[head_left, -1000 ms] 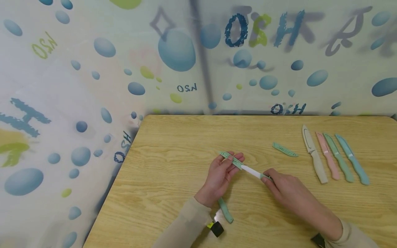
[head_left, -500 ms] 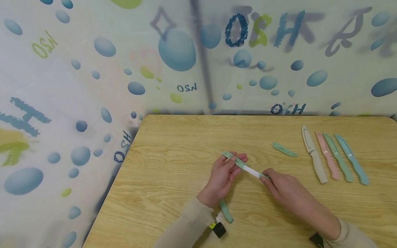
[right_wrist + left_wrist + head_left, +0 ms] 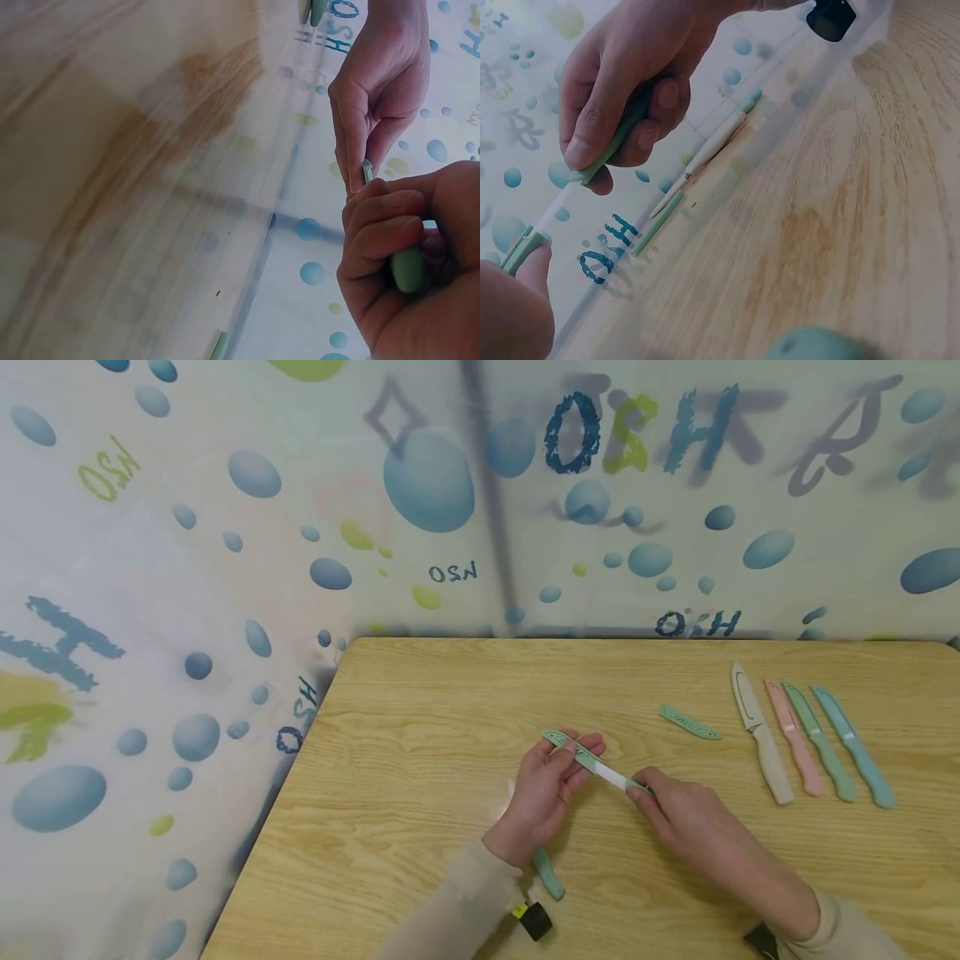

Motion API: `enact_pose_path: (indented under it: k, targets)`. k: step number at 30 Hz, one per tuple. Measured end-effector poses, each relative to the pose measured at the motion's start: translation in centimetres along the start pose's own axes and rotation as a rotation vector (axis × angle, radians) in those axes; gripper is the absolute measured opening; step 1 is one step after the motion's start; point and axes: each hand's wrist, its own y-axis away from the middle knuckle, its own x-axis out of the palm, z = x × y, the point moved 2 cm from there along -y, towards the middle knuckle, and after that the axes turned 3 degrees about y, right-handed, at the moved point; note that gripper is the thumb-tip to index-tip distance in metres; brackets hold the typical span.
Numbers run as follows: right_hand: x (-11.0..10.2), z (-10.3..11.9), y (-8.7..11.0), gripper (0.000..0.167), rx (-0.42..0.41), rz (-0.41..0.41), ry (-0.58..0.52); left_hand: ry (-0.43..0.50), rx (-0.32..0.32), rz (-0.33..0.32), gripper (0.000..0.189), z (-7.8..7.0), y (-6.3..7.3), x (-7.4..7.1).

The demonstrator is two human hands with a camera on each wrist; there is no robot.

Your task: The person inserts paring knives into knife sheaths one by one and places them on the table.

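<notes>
My left hand [image 3: 538,793] pinches a green knife sheath [image 3: 557,740] between thumb and fingers. My right hand [image 3: 693,814] grips the green handle [image 3: 626,131] of a knife, whose white blade [image 3: 612,776] runs partly inside that sheath. Only a short stretch of blade shows between the two hands. In the right wrist view, the butt of the handle [image 3: 407,270] pokes out of the curled right fingers. Beneath the left wrist lies a second green knife [image 3: 549,875] on the table; the wrist hides its middle. A loose green sheath [image 3: 690,722] lies beyond the right hand.
At the table's right, several sheathed knives lie side by side: beige [image 3: 762,735], pink [image 3: 793,739], green [image 3: 819,743] and blue [image 3: 853,747]. The wooden table [image 3: 405,710] meets a patterned wall behind. A black wrist camera [image 3: 536,921] hangs under the left sleeve.
My left hand has shifted slightly right with the sheath, towards the right hand. Less of the white blade shows now. The right hand has hardly moved.
</notes>
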Motion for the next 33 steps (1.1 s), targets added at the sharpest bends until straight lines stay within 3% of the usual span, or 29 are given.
enact_pose_path:
  k: [33]
  targets:
    - [0.12,0.51,-0.63,0.009,0.018,-0.026,0.008,-0.003,0.010,0.028,0.010,0.43,-0.16,0.55]
